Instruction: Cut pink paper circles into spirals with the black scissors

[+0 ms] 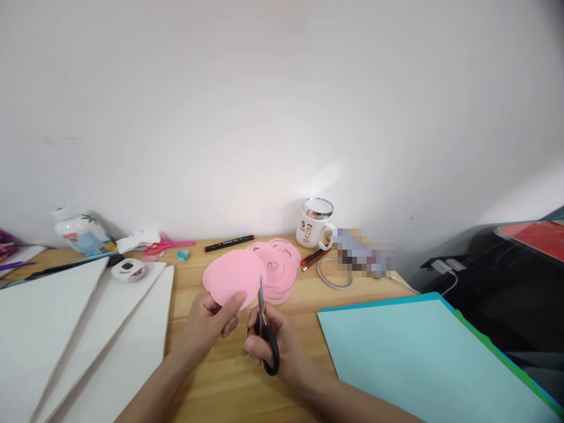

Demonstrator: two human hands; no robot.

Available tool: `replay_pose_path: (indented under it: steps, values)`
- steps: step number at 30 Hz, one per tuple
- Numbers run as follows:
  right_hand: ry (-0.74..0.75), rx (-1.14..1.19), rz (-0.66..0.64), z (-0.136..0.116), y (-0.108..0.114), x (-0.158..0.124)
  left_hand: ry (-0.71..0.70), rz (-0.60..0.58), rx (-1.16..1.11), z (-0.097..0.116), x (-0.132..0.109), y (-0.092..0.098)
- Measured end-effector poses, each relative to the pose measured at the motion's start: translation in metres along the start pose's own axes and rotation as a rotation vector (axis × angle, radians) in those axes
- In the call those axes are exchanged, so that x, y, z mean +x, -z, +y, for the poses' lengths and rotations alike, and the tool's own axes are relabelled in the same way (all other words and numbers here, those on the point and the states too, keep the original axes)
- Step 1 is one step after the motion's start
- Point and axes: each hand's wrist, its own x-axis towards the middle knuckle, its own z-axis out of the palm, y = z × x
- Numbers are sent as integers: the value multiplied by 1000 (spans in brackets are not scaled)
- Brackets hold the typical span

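My left hand (215, 317) pinches the lower edge of a pink oval paper piece (233, 273), thumb on top and fingers beneath. In my right hand (279, 341) is a pair of scissors (265, 332) with black handles. Its blades point up and away from me, along the right edge of the pink paper. Whether the blades touch the paper I cannot tell. Just behind, several pink paper cutouts (286, 264) with openings cut in them lie in an overlapping pile on the wooden table (211, 388).
White sheets (88, 346) cover the left side; light blue paper (414, 352) lies at the right. Toward the wall are a white bottle (81, 232), pink scissors (176, 244), a black marker (230, 243), a mug (314, 226) and a looped cable (324, 281).
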Motion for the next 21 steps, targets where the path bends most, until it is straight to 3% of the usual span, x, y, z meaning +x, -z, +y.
replay_pose_path:
  steps: [9, 21]
  values:
    - [104, 24, -56, -3, -2, 2, 35, 119, 23, 3, -4, -7]
    - [134, 41, -64, -8, -1, 3, 86, 13, -95, -2, -2, -5]
